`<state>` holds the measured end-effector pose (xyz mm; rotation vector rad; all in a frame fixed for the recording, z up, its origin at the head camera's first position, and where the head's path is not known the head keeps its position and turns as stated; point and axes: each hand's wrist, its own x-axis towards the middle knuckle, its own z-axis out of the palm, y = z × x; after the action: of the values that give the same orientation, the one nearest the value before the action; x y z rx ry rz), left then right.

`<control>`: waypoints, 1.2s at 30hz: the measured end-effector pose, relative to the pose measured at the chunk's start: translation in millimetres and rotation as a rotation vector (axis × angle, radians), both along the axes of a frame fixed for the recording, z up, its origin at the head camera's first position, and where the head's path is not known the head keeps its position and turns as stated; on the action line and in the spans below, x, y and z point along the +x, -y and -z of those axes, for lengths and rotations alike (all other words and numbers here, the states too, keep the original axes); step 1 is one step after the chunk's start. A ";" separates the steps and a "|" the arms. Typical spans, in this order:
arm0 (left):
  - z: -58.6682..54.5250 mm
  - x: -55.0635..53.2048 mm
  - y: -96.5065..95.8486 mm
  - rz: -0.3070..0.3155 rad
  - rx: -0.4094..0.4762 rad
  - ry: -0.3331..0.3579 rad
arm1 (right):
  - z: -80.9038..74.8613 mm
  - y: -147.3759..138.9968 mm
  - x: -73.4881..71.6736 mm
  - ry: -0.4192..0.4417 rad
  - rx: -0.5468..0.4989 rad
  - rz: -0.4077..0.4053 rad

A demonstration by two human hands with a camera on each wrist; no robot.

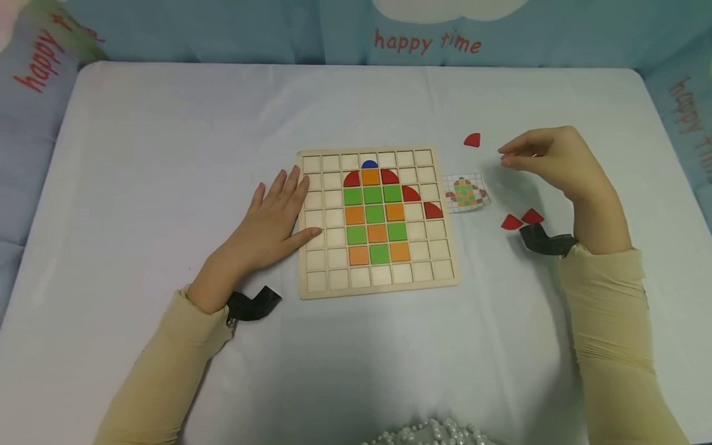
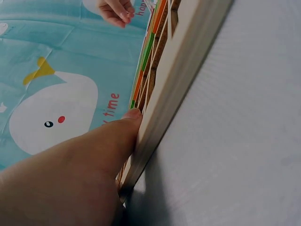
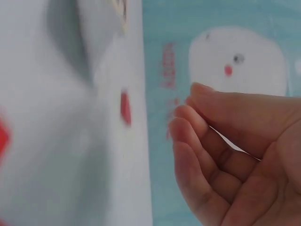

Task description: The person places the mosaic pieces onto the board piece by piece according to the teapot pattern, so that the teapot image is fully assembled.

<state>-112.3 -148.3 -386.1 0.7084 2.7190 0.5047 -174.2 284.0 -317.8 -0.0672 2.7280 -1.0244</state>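
My left hand (image 1: 266, 225) rests on the left rim of a square wooden grid board (image 1: 379, 293), its fingers straight and the thumb over a border cell. Orange and green square tiles (image 1: 375, 214) fill the middle cells, with a blue half-round piece (image 1: 369, 164) on top. Red quarter-round pieces (image 1: 410, 193) sit at the top and down the right side. Above the table at the right hovers my right hand (image 1: 559, 162), fingers loosely bent and thumb near the fingertips. Nothing shows between them in the right wrist view. Nearest to it lies a loose red quarter-round piece (image 1: 472, 140).
A small printed pattern card (image 1: 467, 193) lies against the board's right edge. Two more red pieces (image 1: 512, 222) lie near the black strap (image 1: 547, 242) at the right wrist. White beads (image 1: 434, 432) show at the front edge. Blue printed fabric (image 1: 239, 34) stands behind the table.
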 end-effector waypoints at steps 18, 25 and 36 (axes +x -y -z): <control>-1.0 1.9 -1.1 -0.009 -0.013 -0.001 | 17.2 -79.7 -17.8 0.156 0.040 0.225; 0.6 2.4 -0.9 -0.012 -0.015 -0.005 | 18.9 -79.2 -21.2 0.168 0.159 0.164; -0.7 2.3 -1.2 -0.011 -0.012 -0.001 | 22.1 -72.1 -21.7 0.122 0.282 0.110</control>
<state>-110.0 -147.1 -385.4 0.6908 2.7262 0.4910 -196.0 356.1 -339.9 0.1878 2.7570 -0.6363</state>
